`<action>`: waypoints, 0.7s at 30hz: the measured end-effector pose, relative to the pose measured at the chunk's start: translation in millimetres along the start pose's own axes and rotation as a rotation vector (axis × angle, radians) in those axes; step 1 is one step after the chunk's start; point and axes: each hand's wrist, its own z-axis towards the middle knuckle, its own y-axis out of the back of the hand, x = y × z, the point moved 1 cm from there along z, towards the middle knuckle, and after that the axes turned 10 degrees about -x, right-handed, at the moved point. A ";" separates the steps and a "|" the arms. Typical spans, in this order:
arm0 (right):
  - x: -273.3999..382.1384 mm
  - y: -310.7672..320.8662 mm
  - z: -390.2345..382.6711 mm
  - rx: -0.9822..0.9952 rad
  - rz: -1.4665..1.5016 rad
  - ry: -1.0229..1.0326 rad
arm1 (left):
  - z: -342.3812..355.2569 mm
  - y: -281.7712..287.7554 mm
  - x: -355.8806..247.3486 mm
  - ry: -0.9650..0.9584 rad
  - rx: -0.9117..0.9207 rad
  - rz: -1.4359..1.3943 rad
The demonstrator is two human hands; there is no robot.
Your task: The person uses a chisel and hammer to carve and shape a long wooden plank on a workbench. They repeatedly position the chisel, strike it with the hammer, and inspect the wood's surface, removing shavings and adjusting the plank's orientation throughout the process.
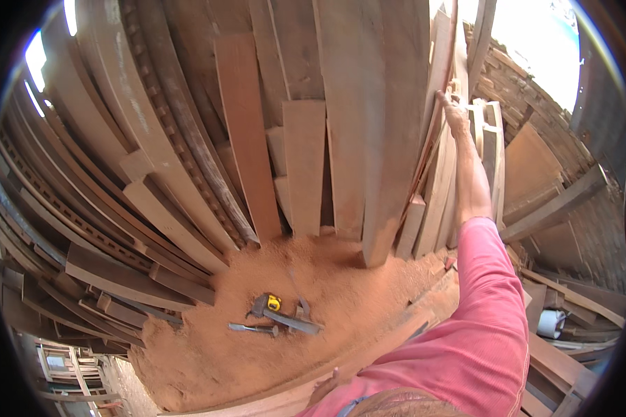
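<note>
My right arm in a pink sleeve reaches up to the upright planks at the right, where my right hand [454, 110] grips a narrow wooden board [446, 76]. At the bottom centre, my left hand [325, 384] is mostly hidden by my body, beside a long pale plank [257, 402]; its fingers are too small and obscured to read. On the reddish sawdust in the middle lie a yellow-and-black tape measure [274, 304], a dark metal tool [292, 321] under or beside it, and a long thin metal tool [250, 327].
Many planks and beams [304, 167] lean upright in a curved row across the back and left. Stacked wood and panels [532, 153] fill the right side, with a white cylinder [549, 324] among scraps. More timber frames [69, 372] show at the lower left.
</note>
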 end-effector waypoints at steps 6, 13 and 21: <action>-36.9 -35.7 14.7 0.194 -0.176 0.208 | 13.7 0.1 -10.1 -0.009 -0.023 0.038; -89.0 22.3 -150.8 0.264 -0.152 0.145 | 6.8 5.4 -10.0 -0.038 -0.088 0.130; -202.3 130.1 -439.5 0.817 -0.495 -0.033 | -0.4 -4.5 29.7 -0.103 -0.110 0.263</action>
